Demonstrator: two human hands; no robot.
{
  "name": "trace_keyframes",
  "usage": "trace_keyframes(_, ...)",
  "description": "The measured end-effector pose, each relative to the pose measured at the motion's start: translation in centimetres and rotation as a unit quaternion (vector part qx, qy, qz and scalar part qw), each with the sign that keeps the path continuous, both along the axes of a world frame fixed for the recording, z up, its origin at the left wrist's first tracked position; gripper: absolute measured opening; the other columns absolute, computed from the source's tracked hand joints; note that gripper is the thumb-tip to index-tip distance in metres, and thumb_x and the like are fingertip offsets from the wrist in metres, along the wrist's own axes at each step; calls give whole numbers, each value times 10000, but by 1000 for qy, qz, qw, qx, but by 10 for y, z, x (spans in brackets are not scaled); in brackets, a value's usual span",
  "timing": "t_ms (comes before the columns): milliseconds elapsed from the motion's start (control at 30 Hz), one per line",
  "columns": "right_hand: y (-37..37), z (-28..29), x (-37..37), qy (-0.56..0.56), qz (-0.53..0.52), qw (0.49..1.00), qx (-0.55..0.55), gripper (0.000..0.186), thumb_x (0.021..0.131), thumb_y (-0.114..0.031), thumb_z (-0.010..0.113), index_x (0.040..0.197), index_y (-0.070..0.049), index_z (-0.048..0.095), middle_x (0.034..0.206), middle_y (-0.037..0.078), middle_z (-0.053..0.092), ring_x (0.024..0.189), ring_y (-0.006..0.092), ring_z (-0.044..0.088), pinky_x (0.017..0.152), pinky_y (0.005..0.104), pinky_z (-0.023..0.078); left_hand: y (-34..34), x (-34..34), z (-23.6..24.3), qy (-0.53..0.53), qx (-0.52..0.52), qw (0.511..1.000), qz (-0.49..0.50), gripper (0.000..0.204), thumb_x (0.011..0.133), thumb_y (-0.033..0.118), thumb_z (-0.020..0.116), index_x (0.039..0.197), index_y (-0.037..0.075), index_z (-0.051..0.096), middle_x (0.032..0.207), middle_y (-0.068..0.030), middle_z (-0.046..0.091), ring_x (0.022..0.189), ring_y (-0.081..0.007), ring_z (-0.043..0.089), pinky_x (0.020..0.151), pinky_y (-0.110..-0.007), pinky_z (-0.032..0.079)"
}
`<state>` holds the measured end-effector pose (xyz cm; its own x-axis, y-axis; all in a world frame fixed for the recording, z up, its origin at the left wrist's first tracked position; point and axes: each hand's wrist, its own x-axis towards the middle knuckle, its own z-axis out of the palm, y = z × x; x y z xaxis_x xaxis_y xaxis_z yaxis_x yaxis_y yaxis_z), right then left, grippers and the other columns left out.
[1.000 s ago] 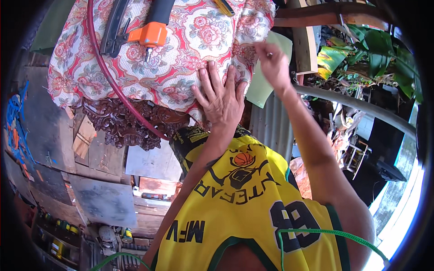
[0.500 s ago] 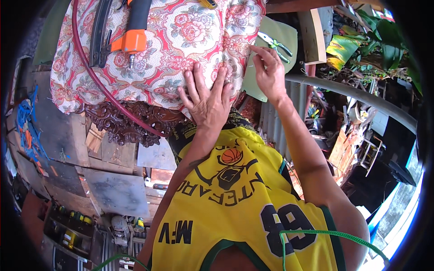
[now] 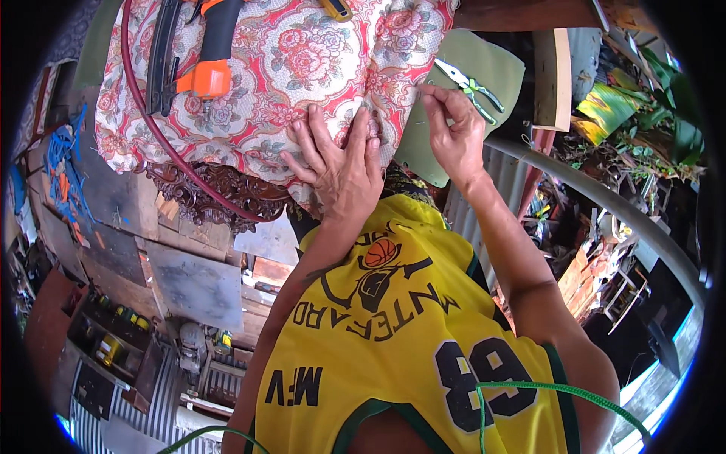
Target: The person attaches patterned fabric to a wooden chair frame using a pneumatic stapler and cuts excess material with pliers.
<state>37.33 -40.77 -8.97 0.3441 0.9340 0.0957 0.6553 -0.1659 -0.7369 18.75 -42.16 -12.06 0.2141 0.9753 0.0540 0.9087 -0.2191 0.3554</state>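
My left hand [image 3: 344, 170] lies with fingers spread on a red, white and grey floral fabric [image 3: 276, 125], close to its near edge. Just off the fabric's right edge is my right hand [image 3: 459, 136], thumb and forefinger pinched together. Whatever may be between those fingertips is too small to make out. Beyond that hand, pliers [image 3: 470, 89] with green and black handles rest on a green padded piece [image 3: 503, 64]. On the fabric, left of my left hand, lies an orange and black air staple gun [image 3: 208, 76].
A dark red hose [image 3: 155, 132] curves over the fabric's left side. Carved dark wood [image 3: 215, 193] juts out below its near edge. A yellow and black tool [image 3: 336, 9] sits at the top. To the right are a curved grey pipe [image 3: 597, 185] and a wooden board [image 3: 560, 83].
The view has shifted a little. My right hand's fingers have drawn closer together into a pinch beside the fabric edge. My left hand stays pressed on the fabric.
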Motion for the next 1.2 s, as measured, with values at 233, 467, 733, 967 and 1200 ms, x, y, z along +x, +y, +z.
trace_keyframes(233, -2, 6, -24, 14, 140, 988, -56, 259, 942, -143, 690, 1194, -103, 738, 971, 153, 762, 817, 337, 737, 736, 433, 595, 34, -18, 11, 69, 81, 993, -43, 511, 1017, 538, 537, 1483, 331, 569, 1554, -163, 433, 1414, -361, 394, 1130, -609, 232)
trace_keyframes(467, -8, -7, -27, 33, 126, 989, -75, 236, 945, -128, 688, 1175, -102, 735, 960, 139, 760, 823, 336, 734, 748, 422, 594, 49, -39, -2, 50, 117, 984, -128, 552, 987, 607, 555, 1481, 362, 570, 1543, -170, 421, 1421, -396, 364, 1133, -593, 263)
trace_keyframes(733, -6, -14, -54, 200, -170, 960, -101, 463, 976, -295, 728, 1259, 61, 637, 903, 181, 744, 831, 225, 727, 732, 353, 567, 73, -60, -8, -12, 61, 982, -180, 557, 1056, 448, 490, 1541, 175, 505, 1584, -155, 417, 1465, -362, 347, 1199, -534, 216)
trace_keyframes(967, -6, -27, -52, 483, -150, 850, -151, 396, 1033, -296, 647, 1164, 69, 722, 1026, 101, 760, 877, 126, 666, 819, 321, 550, 93, -66, -5, 48, 49, 966, -249, 535, 1090, 352, 406, 1563, 107, 462, 1657, -48, 385, 1573, -322, 235, 1270, -556, 96)
trace_keyframes(1200, -3, -19, -52, 399, -162, 880, -200, 444, 1007, -361, 674, 1037, 79, 730, 875, 100, 751, 792, 111, 632, 748, 310, 527, 96, -61, -7, 60, 67, 957, -277, 483, 1095, 354, 406, 1484, 126, 579, 1605, -7, 474, 1569, -302, 254, 1267, -545, 82)
